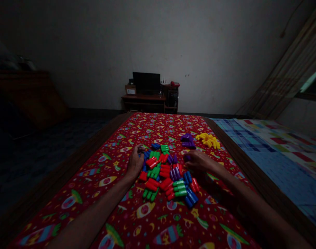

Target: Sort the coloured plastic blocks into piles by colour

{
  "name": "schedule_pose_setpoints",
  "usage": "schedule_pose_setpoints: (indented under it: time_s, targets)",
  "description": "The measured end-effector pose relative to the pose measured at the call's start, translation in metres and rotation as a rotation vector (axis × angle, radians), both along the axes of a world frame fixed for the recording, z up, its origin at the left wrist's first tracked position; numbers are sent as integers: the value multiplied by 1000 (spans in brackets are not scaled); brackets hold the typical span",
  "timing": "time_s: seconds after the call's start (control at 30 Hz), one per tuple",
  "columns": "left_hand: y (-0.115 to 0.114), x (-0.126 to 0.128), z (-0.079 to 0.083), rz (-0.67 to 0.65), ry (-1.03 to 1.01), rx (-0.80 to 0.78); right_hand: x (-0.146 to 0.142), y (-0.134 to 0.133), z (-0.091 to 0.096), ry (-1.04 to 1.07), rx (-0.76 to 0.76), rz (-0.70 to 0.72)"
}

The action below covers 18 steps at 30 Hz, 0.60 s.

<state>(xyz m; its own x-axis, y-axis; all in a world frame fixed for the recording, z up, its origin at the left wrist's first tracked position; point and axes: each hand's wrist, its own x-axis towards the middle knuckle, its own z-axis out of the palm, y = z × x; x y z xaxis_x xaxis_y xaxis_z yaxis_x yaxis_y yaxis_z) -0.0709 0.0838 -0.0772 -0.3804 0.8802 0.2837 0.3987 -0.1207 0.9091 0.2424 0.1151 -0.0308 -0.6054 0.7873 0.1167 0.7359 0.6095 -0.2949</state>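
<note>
My right hand point(200, 160) reaches in from the right with its fingers closed on a purple toy block point(187, 157), mostly covered by the fingers. My left hand point(135, 162) rests at the left edge of a mixed heap of plastic blocks, thumb and fingers apart, beside blue blocks point(147, 154). The blocks have rounded, finger-like prongs. In the heap lie red blocks point(165, 171), green blocks point(180, 188), another purple block point(175, 173) and more blue blocks point(191, 197). Beyond my right hand sit a purple group point(188, 140) and a yellow group point(208, 140).
Everything lies on a long red patterned cloth point(103, 202) with brown edges. To the right is a bed-like surface with a blue checked cover point(241, 147). A desk point(143, 98) with a dark monitor point(146, 82) stands by the far wall; a wooden cabinet point(25, 93) is at left.
</note>
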Motion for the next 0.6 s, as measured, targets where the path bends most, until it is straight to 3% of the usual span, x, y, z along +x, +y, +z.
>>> schedule_pose_setpoints:
  time_s: [0.13,0.43,0.53,0.6]
  targets:
    - [3,-2,-4,5,-18,20,-2,2,-6,12,41,-3]
    - [1,0,-1,11,-28,34,0,54,7,185,251,-201]
    - [2,1,-2,16,-34,26,-8,46,0,254,298,-137]
    - [2,0,-3,15,-30,24,-20,32,-6,269,238,-37]
